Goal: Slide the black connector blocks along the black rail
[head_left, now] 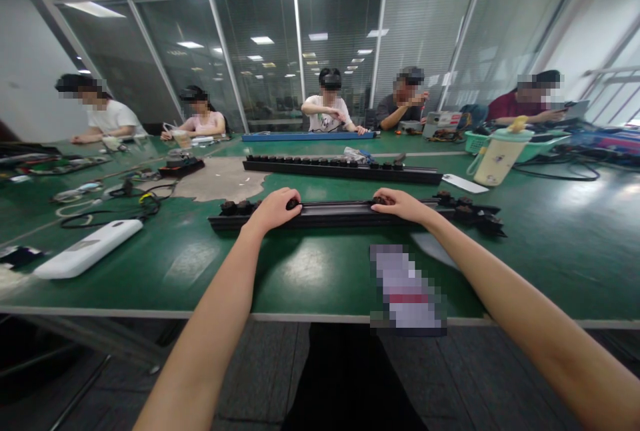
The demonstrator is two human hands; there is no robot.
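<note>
A long black rail (335,219) lies crosswise on the green table in front of me. My left hand (275,210) is closed around a small dark round block (293,204) at the rail's left part. More dark blocks (235,207) sit on the rail's left end, partly behind that hand. Farther right, my right hand (401,205) pinches another small dark block (383,200) on the rail. Between the two hands, the rail's groove shows bare. Several loose dark blocks (465,203) lie by its right end.
Behind is a second black rail (340,169) with a row of dark blocks. A blurred-out phone-like object (407,288) lies at the front edge, a white device (90,249) at left. A cream cup (501,154) and green basket (547,146) stand right. Several people sit across.
</note>
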